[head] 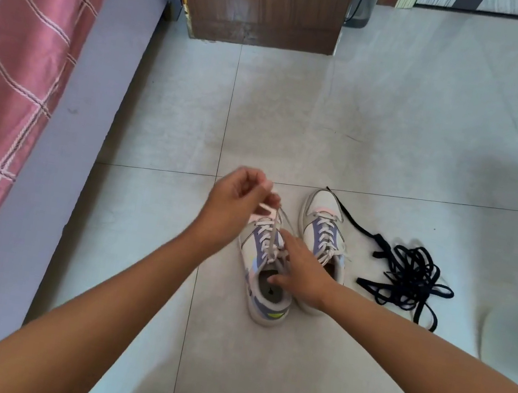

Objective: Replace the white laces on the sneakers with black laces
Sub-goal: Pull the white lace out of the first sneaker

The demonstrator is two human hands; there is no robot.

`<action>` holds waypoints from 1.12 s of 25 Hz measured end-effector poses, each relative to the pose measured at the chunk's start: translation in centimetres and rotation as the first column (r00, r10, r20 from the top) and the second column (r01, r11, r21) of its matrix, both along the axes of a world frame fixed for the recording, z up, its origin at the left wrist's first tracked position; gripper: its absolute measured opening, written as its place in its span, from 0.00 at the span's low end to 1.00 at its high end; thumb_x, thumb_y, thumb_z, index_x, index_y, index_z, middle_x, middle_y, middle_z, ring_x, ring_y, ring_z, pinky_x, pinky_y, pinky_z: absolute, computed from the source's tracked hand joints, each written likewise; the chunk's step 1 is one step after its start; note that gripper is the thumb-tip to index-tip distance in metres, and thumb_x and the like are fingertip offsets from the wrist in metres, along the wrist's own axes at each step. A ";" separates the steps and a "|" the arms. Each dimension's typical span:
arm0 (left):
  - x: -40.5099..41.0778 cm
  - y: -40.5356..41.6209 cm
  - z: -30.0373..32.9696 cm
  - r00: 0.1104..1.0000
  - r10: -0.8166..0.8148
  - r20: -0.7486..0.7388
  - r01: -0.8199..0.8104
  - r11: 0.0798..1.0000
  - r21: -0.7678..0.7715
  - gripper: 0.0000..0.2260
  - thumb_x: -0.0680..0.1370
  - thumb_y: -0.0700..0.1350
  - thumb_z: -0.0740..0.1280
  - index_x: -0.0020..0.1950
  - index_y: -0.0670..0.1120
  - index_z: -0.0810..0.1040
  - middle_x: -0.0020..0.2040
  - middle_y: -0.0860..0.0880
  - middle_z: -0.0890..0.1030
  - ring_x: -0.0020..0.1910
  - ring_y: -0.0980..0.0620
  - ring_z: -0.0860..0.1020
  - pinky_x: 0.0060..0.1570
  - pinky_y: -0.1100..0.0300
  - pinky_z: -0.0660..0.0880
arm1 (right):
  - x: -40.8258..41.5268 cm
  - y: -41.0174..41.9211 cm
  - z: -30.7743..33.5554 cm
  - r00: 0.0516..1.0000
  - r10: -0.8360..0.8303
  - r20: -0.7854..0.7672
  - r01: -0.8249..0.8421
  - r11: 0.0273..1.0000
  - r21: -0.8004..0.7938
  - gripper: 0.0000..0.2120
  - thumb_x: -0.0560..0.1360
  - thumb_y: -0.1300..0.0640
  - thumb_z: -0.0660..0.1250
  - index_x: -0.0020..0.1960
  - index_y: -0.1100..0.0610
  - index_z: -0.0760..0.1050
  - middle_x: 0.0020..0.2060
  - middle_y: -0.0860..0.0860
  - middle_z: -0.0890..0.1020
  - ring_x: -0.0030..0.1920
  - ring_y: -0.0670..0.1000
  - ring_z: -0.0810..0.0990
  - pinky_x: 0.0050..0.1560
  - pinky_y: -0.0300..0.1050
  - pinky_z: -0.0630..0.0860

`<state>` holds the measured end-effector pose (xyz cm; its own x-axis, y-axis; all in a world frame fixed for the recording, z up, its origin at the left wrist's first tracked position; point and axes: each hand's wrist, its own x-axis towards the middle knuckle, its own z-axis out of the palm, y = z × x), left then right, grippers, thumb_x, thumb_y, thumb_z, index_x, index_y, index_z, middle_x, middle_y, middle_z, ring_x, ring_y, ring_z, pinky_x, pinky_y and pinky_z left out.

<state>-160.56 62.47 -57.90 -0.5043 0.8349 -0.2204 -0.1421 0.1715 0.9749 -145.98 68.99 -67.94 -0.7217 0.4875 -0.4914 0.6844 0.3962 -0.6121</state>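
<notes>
Two low sneakers side by side on glossy tile floor [331, 122], left hand [235, 206] pinching flat white lace [273, 233] taut above left sneaker [266, 280], right hand [301, 272] fingers loosely curled on its collar, right sneaker [322, 227] laced white, black laces [408, 276] in tangled flat heap just right.

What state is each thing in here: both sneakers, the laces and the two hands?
Left sneaker: upright on the floor, white lace partly loosened, one end pulled up.
Right sneaker: upright, fully laced in white, untouched.
Black laces: loose tangled pile on the floor, right of the sneakers.
Left hand: pinched shut on the white lace.
Right hand: open, steadying the left sneaker's collar.
</notes>
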 end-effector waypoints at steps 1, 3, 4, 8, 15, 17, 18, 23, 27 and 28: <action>-0.8 0.7 1.1 0.999 0.037 0.037 -0.039 0.998 0.049 0.06 0.79 0.36 0.61 0.44 0.44 0.73 0.36 0.47 0.80 0.36 0.53 0.81 0.42 0.57 0.79 | 0.0 0.0 -0.1 0.999 0.011 0.032 -0.012 1.000 0.024 0.41 0.71 0.55 0.72 0.75 0.54 0.51 0.68 0.55 0.66 0.66 0.56 0.68 0.66 0.49 0.67; -2.0 1.5 1.9 0.995 0.100 0.029 -0.102 0.992 0.072 0.05 0.79 0.36 0.62 0.45 0.43 0.73 0.35 0.48 0.80 0.33 0.53 0.80 0.38 0.59 0.78 | 0.1 -0.1 -0.1 1.000 -0.003 0.030 0.002 0.999 0.039 0.33 0.73 0.56 0.70 0.73 0.54 0.57 0.65 0.55 0.69 0.64 0.56 0.71 0.63 0.47 0.68; -2.4 1.6 1.7 0.993 0.116 -0.016 -0.116 0.993 0.018 0.04 0.79 0.37 0.62 0.46 0.43 0.73 0.35 0.48 0.79 0.32 0.54 0.79 0.35 0.60 0.77 | 0.1 -0.2 0.0 1.000 -0.013 -0.008 0.013 0.999 0.048 0.28 0.74 0.55 0.69 0.70 0.54 0.62 0.62 0.55 0.71 0.61 0.55 0.73 0.60 0.47 0.70; -2.1 -0.9 -3.6 0.887 -0.092 -0.452 -0.176 0.838 -0.517 0.11 0.80 0.43 0.60 0.62 0.44 0.69 0.57 0.46 0.72 0.47 0.51 0.75 0.46 0.59 0.71 | 0.2 0.3 0.0 0.992 -0.052 -0.119 0.062 0.995 0.083 0.12 0.74 0.55 0.69 0.56 0.56 0.74 0.51 0.52 0.76 0.51 0.51 0.76 0.50 0.41 0.70; 2.2 -3.0 -7.9 0.830 -0.455 -0.323 0.246 0.818 -0.520 0.14 0.77 0.47 0.68 0.61 0.46 0.76 0.55 0.48 0.74 0.50 0.54 0.76 0.49 0.64 0.72 | 0.5 0.5 0.6 0.957 -0.179 -0.228 0.169 0.984 -0.060 0.03 0.74 0.61 0.68 0.45 0.56 0.74 0.40 0.49 0.77 0.43 0.49 0.75 0.44 0.39 0.70; 2.3 -2.7 -8.2 0.823 -0.447 -0.350 0.248 0.838 -0.487 0.13 0.75 0.45 0.69 0.59 0.46 0.78 0.53 0.49 0.74 0.49 0.54 0.76 0.49 0.65 0.71 | 0.7 1.0 0.8 0.961 -0.178 -0.214 0.156 0.981 -0.115 0.05 0.74 0.59 0.69 0.44 0.53 0.72 0.38 0.46 0.76 0.40 0.46 0.74 0.40 0.35 0.70; 2.2 -2.5 -8.3 0.817 -0.434 -0.380 0.227 0.847 -0.481 0.10 0.75 0.44 0.70 0.56 0.45 0.80 0.51 0.50 0.74 0.47 0.54 0.76 0.47 0.66 0.71 | 0.8 1.3 1.0 0.962 -0.180 -0.208 0.144 0.973 -0.179 0.07 0.73 0.59 0.70 0.44 0.52 0.71 0.37 0.45 0.76 0.38 0.45 0.73 0.39 0.35 0.70; 1.3 -2.5 -9.0 0.949 -0.216 -0.230 0.090 0.883 -0.460 0.02 0.75 0.41 0.69 0.46 0.45 0.81 0.41 0.49 0.81 0.41 0.54 0.78 0.42 0.63 0.74 | 1.6 2.5 1.8 0.963 -0.209 -0.169 0.173 0.964 -0.204 0.05 0.72 0.56 0.72 0.45 0.50 0.76 0.35 0.49 0.74 0.34 0.44 0.70 0.35 0.31 0.67; 0.5 -3.0 -9.3 0.992 -0.035 0.124 0.091 0.871 -0.482 0.03 0.77 0.41 0.67 0.48 0.44 0.79 0.44 0.46 0.81 0.40 0.54 0.79 0.36 0.64 0.75 | 2.2 3.2 1.8 0.921 -0.318 -0.225 0.312 0.948 -0.062 0.04 0.76 0.57 0.67 0.43 0.52 0.77 0.35 0.47 0.76 0.34 0.44 0.70 0.36 0.32 0.67; 0.5 -3.0 -9.3 0.983 -0.019 0.183 0.108 0.868 -0.485 0.03 0.78 0.42 0.66 0.47 0.44 0.78 0.44 0.46 0.81 0.40 0.54 0.78 0.37 0.63 0.74 | 2.1 3.4 1.9 0.893 -0.363 -0.267 0.368 0.929 -0.032 0.03 0.76 0.57 0.66 0.44 0.53 0.76 0.35 0.46 0.76 0.35 0.43 0.71 0.38 0.33 0.67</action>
<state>-160.09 59.45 -67.21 -0.3728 0.6252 -0.6857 -0.2673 0.6353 0.7245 -143.92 72.39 -66.02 -0.5923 0.7494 -0.2960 0.5978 0.1625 -0.7850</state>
